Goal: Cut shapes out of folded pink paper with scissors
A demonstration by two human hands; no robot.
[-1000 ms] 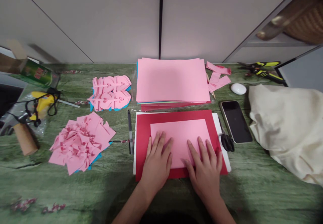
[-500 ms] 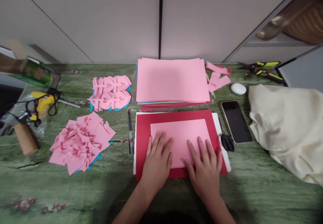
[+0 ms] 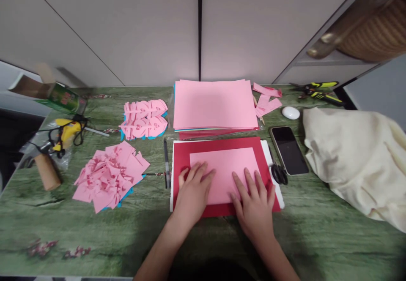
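A plain pink sheet of paper (image 3: 226,162) lies on a larger red sheet (image 3: 184,148), which rests on a white sheet (image 3: 281,200) with rough edges. My left hand (image 3: 193,192) lies over the left part of the pink paper, palm down, its fingers slightly bent and apart. On the right part rests my right hand (image 3: 256,205), with fingers spread flat. Neither hand grips anything. A dark pen (image 3: 166,162) lies left of the sheets, and black-handled scissors (image 3: 279,174) lie at their right edge.
Behind the sheets lies a stack of pink paper (image 3: 215,103). To the left are cut pink shapes (image 3: 146,118), a pile of pink scraps (image 3: 111,173), a yellow glue gun (image 3: 68,133) and a green box (image 3: 65,97). On the right are a phone (image 3: 289,150), pliers (image 3: 320,91) and cream cloth (image 3: 352,154).
The view has shifted slightly, so the table's things sit differently in frame. My left fingers are drawn in a little more; both hands stay on the pink paper.
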